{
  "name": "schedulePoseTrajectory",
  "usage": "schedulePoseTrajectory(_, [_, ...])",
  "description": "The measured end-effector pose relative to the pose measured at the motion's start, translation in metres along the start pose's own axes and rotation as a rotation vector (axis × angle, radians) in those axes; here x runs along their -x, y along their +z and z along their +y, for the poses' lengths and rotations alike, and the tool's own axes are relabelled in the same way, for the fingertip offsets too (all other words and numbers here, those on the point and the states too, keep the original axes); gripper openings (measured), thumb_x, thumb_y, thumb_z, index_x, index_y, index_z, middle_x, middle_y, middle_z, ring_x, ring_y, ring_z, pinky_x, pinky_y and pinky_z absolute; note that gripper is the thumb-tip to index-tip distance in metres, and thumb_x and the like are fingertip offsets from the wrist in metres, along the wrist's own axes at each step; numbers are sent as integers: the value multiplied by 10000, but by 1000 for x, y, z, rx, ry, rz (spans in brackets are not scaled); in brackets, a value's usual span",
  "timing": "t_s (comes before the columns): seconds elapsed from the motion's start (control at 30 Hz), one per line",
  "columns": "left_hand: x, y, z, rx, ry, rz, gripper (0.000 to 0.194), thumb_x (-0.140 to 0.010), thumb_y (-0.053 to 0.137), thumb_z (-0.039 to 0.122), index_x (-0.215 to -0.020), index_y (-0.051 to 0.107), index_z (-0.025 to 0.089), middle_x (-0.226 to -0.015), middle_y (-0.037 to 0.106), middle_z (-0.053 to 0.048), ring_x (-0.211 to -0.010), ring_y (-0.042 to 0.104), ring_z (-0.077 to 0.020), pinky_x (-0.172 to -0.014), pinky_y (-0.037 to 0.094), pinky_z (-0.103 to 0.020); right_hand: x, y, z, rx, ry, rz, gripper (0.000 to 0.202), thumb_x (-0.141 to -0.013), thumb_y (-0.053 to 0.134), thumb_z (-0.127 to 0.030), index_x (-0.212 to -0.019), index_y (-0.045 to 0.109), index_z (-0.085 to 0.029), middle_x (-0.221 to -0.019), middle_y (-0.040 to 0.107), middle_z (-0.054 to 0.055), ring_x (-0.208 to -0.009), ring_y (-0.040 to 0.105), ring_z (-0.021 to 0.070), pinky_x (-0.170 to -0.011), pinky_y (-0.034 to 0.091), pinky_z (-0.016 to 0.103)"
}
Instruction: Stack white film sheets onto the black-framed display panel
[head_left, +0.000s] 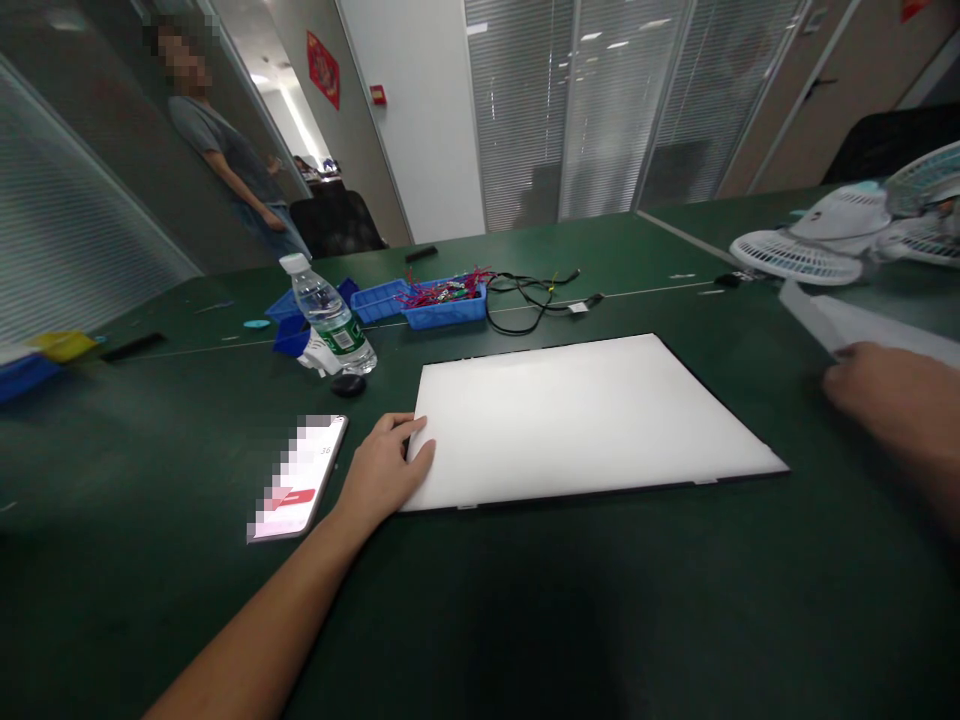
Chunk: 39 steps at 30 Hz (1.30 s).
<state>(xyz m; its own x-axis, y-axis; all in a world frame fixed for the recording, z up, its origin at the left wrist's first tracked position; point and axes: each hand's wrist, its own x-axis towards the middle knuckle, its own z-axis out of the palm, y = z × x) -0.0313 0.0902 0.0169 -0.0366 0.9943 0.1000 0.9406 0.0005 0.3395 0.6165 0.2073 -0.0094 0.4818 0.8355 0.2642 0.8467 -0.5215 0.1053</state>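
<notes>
A flat white rectangular panel [570, 420] with a thin black border lies on the green table. At its left edge, my left hand [386, 460] rests with thumb and fingers apart, the fingertips touching the white surface. Off to the right and somewhat blurred, my right hand [885, 385] is closed on a thin white sheet [900, 325], which is raised above the table beyond the panel's right side. Part of that sheet runs out of view at the right border.
Left of the panel lie a lit phone [300, 485] and a black mouse [349, 385] beside a water bottle [330, 315]. Behind are blue trays [446, 316] with red wires, and a black cable [525, 325]. White fans [817, 240] stand far right; a person [232, 150] stands back left.
</notes>
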Motion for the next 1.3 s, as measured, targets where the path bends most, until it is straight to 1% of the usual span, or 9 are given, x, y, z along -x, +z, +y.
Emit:
schedulePoseTrajectory(0.1, [0, 0, 1, 3, -4, 5, 576, -942, 545, 506, -1379, 704, 165, -1423, 622, -119, -1059, 701, -291, -981, 544, -438, 30, -29, -34, -57, -75, -47, 621, -1037, 259, -528, -1352, 694, -215, -1187, 698, 204, -948, 650, 342, -634, 375, 420])
schedulePoseTrajectory(0.3, [1, -1, 3, 10, -8, -5, 566, -939, 546, 491, -1371, 709, 163, -1423, 623, -122, -1023, 711, -291, -987, 552, -459, 96, -72, -95, -164, -359, 209, 553, -1068, 283, -456, -1309, 704, -191, -1358, 669, 97, -1004, 661, 262, -670, 415, 394])
schedulePoseTrajectory(0.4, [0, -1, 2, 2, -8, -3, 565, -944, 548, 491, -1377, 705, 165, -1429, 621, -118, -1037, 710, -292, -994, 550, -455, 126, -83, -117, -198, -571, 265, 499, -1069, 341, -433, -1286, 721, -192, -1270, 706, 71, -893, 662, 215, -635, 400, 369])
schedulePoseTrajectory(0.63, [0, 1, 0, -20, -7, -15, 573, -961, 541, 502, -1396, 692, 161, -1465, 595, -117, -1070, 703, -303, -1007, 545, -468, 180, -91, -145, -270, -1226, 333, 404, -1077, 403, -369, -1235, 745, -227, -964, 683, 58, -762, 621, 152, -600, 331, 301])
schedulePoseTrajectory(0.8, [1, -1, 2, -19, -16, -24, 586, -959, 534, 499, -1407, 682, 150, -1468, 587, -122, -1099, 693, -313, -1006, 543, -480, 206, -97, -157, -353, -1436, 263, 358, -1052, 438, -327, -1240, 720, -213, -916, 634, 59, -729, 589, 159, -605, 329, 309])
schedulePoseTrajectory(1.0, [0, 0, 2, -10, -16, -26, 595, -957, 538, 501, -1414, 677, 146, -1465, 585, -121, -1076, 698, -302, -981, 554, -461, 194, -98, -156, -481, -1403, 152, 470, -1045, 447, -511, -1293, 712, -212, -1053, 660, 100, -888, 627, 209, -716, 455, 340])
schedulePoseTrajectory(1.13, [0, -1, 3, -15, -18, -27, 589, -952, 542, 493, -1404, 686, 142, -1457, 593, -128, -1032, 706, -291, -966, 558, -453, 154, -89, -141, -351, -939, 154, 612, -1071, 313, -558, -1338, 702, -168, -1212, 673, 156, -1068, 624, 285, -912, 497, 430])
schedulePoseTrajectory(1.23, [0, -2, 3, -13, -10, -27, 587, -949, 543, 486, -1399, 688, 138, -1448, 599, -133, -1016, 709, -291, -963, 560, -459, 119, -76, -121, -125, -595, 56, 804, -1034, 215, -673, -1365, 672, -99, -1258, 649, 234, -1095, 612, 379, -917, 492, 523])
schedulePoseTrajectory(1.3, [0, -2, 2, -18, -7, -23, 585, -950, 540, 489, -1397, 690, 142, -1445, 601, -132, -1014, 710, -291, -964, 560, -463, 101, -65, -107, -44, -441, -31, 888, -1008, 167, -729, -1397, 642, -87, -1298, 623, 268, -1120, 605, 424, -899, 490, 552])
